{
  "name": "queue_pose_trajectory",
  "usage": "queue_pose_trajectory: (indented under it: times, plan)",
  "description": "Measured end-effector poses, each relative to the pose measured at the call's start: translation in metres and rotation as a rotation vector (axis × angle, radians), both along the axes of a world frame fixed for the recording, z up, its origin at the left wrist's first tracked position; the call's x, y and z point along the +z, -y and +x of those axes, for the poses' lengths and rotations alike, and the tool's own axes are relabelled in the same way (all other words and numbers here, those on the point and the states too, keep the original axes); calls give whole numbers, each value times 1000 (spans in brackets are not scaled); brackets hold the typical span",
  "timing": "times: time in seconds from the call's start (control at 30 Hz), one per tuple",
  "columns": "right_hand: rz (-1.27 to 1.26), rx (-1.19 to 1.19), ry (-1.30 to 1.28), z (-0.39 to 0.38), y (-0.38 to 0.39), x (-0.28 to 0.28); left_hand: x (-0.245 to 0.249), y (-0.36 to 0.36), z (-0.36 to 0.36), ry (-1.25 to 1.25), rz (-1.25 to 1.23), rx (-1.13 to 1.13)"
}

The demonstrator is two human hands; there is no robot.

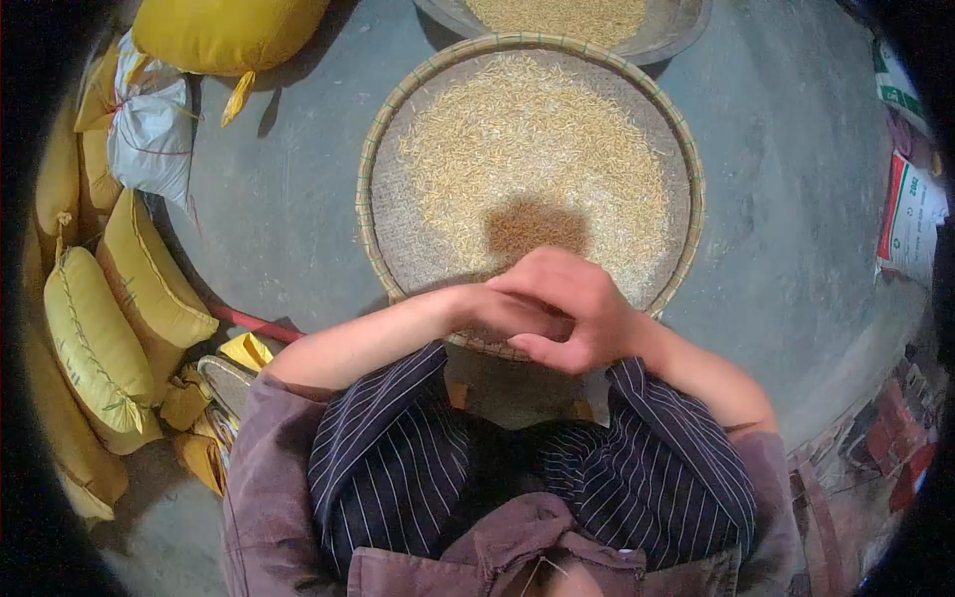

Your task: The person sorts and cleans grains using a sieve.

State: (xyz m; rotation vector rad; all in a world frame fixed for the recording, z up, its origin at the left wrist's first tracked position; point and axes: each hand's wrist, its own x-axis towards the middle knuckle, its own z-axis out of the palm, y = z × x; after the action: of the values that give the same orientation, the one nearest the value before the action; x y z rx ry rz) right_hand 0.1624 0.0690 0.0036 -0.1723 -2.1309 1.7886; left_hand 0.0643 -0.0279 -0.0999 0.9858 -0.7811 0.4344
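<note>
My two hands are clasped together just over the near rim of a large round woven winnowing basket (366,189). My right hand (587,303) is closed over my left hand (502,313), its fingers wrapped across the back of it and its thumb below. The fingers of my left hand are hidden under the right. Pale yellow, husk-like grain (537,129) lies spread across the basket, with whiter bits among it. A darker brown patch shows on the grain right beyond my hands. Both forearms rest near my knees, which are covered in dark striped cloth (398,448).
Behind the basket stands a wide metal basin (681,30) of grain. Filled yellow sacks (95,328) and a tied white bag (149,149) line the left side, with a big yellow sack (229,35) at the upper left. Printed bags (910,214) lie at the right edge.
</note>
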Motion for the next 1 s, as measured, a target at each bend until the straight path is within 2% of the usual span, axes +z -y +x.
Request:
queue_pose_trajectory:
  times: [0.23, 0.27, 0.3, 0.37, 0.4, 0.47, 0.67, 0.8, 0.87, 1.0]
  plan:
    - [16, 22, -28, 0, -3, -7, -4, 4, -32, -867, 92, 207]
    - [-4, -6, 33, 2, -4, -6, -11, 29, -37, -887, -82, 554]
    - [-24, -35, 93, 3, -5, -6, 5, 23, -36, -885, -88, 559]
    - [-7, -36, 82, 2, -4, -8, 59, -7, -41, -946, -404, 646]
    - [11, -45, 67, 2, -4, -9, 68, -13, -41, -945, -407, 647]
    - [19, -39, 32, -3, -2, -6, 76, -20, -39, -1135, -368, 553]
    - [-23, -40, 46, 0, -4, -9, 46, -9, -33, -958, -449, 426]
    - [29, -16, 79, 2, -4, -9, 41, -4, -36, -856, -528, 467]
    - [11, -19, 53, 1, 0, -11, 35, -4, -28, -949, -150, 437]
    - [-13, -42, 23, -3, 6, -17, 44, -5, -32, -910, -235, 517]
